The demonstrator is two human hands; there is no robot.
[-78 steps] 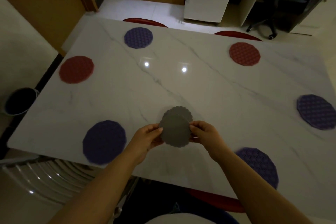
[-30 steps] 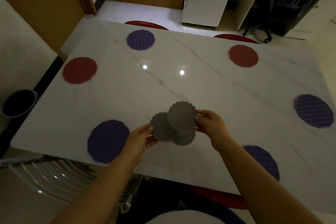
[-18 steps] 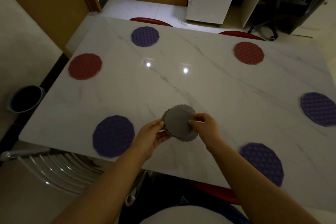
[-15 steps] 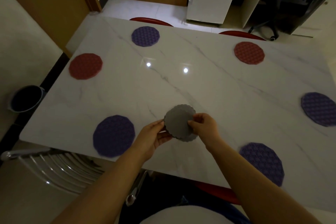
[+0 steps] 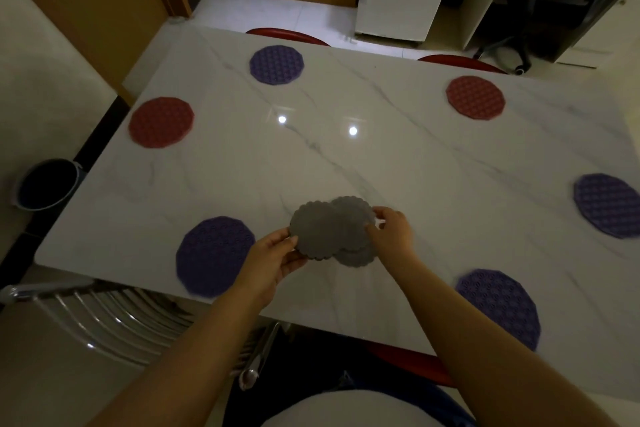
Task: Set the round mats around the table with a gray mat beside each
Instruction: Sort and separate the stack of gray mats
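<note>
Gray mats point(image 5: 320, 230) fanned leftward again | left hand point(image 5: 273, 256); right hand point(image 5: 393, 229) gripping

Overlapping gray mats point(image 5: 332, 229) hide how many are held.

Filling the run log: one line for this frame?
left hand: peeling top gray mat | right hand: holding gray stack | six colored mats placed | gray placed: none

Both forearms are bare, no sleeves; left hand point(image 5: 273, 258) and right hand point(image 5: 393, 230) wear no gloves or rings.
</note>
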